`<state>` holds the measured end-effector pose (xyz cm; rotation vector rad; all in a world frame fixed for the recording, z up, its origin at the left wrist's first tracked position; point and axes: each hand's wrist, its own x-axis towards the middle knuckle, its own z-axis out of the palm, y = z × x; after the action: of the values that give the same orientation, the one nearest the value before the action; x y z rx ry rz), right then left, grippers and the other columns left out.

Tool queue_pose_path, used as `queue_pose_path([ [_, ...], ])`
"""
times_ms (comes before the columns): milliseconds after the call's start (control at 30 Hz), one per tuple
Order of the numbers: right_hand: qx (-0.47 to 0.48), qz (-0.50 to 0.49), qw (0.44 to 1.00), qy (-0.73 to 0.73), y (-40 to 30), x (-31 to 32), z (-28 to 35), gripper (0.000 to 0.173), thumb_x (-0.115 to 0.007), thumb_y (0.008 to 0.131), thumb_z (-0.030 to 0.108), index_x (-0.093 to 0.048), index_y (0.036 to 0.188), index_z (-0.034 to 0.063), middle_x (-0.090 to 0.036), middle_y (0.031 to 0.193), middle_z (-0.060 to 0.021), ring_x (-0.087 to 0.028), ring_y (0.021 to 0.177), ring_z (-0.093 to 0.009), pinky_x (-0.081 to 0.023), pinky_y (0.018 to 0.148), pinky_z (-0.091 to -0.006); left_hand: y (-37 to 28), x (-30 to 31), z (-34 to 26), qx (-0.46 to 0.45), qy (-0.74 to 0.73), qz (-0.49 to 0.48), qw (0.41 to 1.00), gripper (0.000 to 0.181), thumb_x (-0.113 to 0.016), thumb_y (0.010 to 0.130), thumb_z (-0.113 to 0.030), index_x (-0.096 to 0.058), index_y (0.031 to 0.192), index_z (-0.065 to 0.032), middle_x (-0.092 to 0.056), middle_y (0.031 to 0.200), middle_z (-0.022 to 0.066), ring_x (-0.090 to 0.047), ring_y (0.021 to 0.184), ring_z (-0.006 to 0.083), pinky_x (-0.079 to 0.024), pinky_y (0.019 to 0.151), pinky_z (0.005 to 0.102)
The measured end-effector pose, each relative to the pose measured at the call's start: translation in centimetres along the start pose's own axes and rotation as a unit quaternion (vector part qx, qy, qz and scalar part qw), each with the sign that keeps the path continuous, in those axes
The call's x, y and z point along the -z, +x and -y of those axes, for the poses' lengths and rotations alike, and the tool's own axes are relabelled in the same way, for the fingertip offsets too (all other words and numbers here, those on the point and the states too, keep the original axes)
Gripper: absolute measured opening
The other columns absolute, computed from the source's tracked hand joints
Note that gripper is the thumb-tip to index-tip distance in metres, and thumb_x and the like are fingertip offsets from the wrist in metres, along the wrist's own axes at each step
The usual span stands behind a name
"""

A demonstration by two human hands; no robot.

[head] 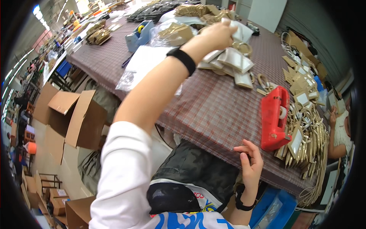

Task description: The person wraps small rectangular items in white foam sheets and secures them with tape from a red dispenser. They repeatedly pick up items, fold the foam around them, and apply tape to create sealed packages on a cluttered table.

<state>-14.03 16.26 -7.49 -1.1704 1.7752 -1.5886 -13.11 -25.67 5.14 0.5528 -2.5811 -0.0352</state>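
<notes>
My left hand [218,35] reaches far across the checked cloth on the table, over a heap of small white-and-tan packets [230,61]. Its fingers are curled and partly turned away, so whether they hold a packet is hidden. Behind those fingers lies a white packet or sheet [243,32]. At the table's near edge my right hand [251,164] is raised with its fingers apart and nothing in it. Closest to it stands a red tape dispenser [270,123] with a roll of tape.
Bundles of tan cords and tagged pieces [308,137] crowd the table's right side. A blue tape dispenser [139,35], a bagged tan stack [175,33] and white plastic bags [145,63] lie left. An open cardboard box [85,120] stands beside the table. Another person [340,134] is at the right.
</notes>
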Motion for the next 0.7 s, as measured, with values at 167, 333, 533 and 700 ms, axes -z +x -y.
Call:
queue_pose_path([
  [167,-0.015,-0.018,0.999,-0.044,-0.5,0.0,0.1,0.038,-0.062,0.102,0.009,-0.062,0.138,-0.0030,-0.077,0.115,-0.0161,-0.069,0.112,-0.021,-0.046,0.109,-0.0368,-10.0,1.0,-1.9,-0.009,-0.131,0.155,0.979,0.064,-0.076,0.094,-0.040,-0.063,0.147,-0.0065,-0.071,0.136,0.0226,-0.067,0.126,0.0382,-0.052,0.108,0.0442],
  [333,-0.013,-0.043,0.996,-0.072,-0.5,-0.1,-0.7,0.034,-0.057,0.105,0.005,-0.062,0.138,-0.0040,-0.075,0.116,-0.0149,-0.070,0.111,-0.022,-0.049,0.105,-0.0350,-31.3,10.6,-0.1,0.131,-0.527,-0.075,0.836,0.049,-0.063,0.106,-0.024,-0.058,0.146,0.0039,-0.076,0.119,0.0167,-0.072,0.111,0.0260,-0.056,0.102,0.0409],
  [533,0.089,0.064,0.923,-0.368,3.1,-3.8,1.3,0.055,-0.079,0.090,0.016,-0.062,0.140,0.0007,-0.066,0.130,-0.0175,-0.062,0.119,-0.032,-0.047,0.105,-0.0440,-63.6,-4.3,10.4,0.674,-0.392,-0.209,0.590,0.028,-0.060,0.105,-0.028,-0.073,0.114,-0.0053,-0.075,0.110,0.0042,-0.069,0.101,0.0134,-0.054,0.087,0.0313],
  [700,0.200,0.127,0.849,-0.472,6.3,-11.1,1.9,0.068,-0.083,0.077,0.006,-0.062,0.142,0.0047,-0.056,0.148,-0.0203,-0.056,0.131,-0.042,-0.041,0.112,-0.0524,-76.4,-27.4,6.7,0.730,-0.505,-0.060,0.457,0.038,-0.059,0.105,-0.024,-0.066,0.135,-0.0021,-0.075,0.119,0.0099,-0.071,0.097,0.0189,-0.056,0.084,0.0321],
])
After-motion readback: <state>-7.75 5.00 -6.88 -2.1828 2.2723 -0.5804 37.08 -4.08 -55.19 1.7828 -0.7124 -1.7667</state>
